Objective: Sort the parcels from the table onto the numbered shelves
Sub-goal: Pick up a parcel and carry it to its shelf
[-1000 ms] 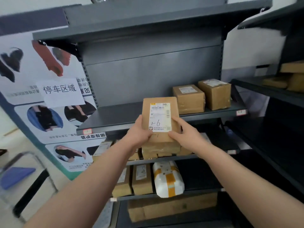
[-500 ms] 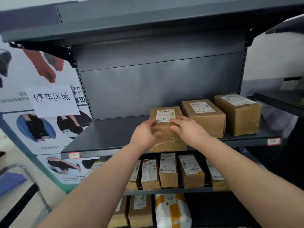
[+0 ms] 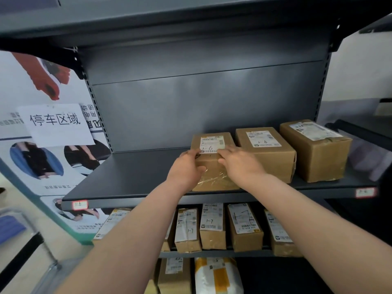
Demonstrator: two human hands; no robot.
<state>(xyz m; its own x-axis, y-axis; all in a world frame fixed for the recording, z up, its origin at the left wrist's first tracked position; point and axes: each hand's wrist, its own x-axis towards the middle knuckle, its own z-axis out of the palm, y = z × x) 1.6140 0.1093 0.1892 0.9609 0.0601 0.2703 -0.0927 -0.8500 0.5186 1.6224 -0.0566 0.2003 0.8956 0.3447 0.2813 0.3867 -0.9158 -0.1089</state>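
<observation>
— Grey steel shelving fills the view, with a poster and a white paper sign on the wall to its left. Where is the parcel?

— It lies flat on the shelf board whose front lip carries a red-edged tag. The parcel sits towards the right half of the board, with its near end at the front edge.

— Which way does it run?

— Its long axis runs front to back, so a short end faces the person. The label is on top, and the handwritten 1-6 reads upright from the camera.

— And the hands?

— Both are on the near end. The left hand grips the left corner, fingers curled over the top edge and thumb on the taped front face. The right hand has its fingers bent over the top right edge; its thumb is hidden.

— What about the neighbours?

— 2 larger boxes stand to the right, the middle box just beside the parcel and the far box beyond it. Whether the parcel touches the middle box cannot be told, since the right hand covers the gap. A row of parcels below is marked 1-7.
</observation>
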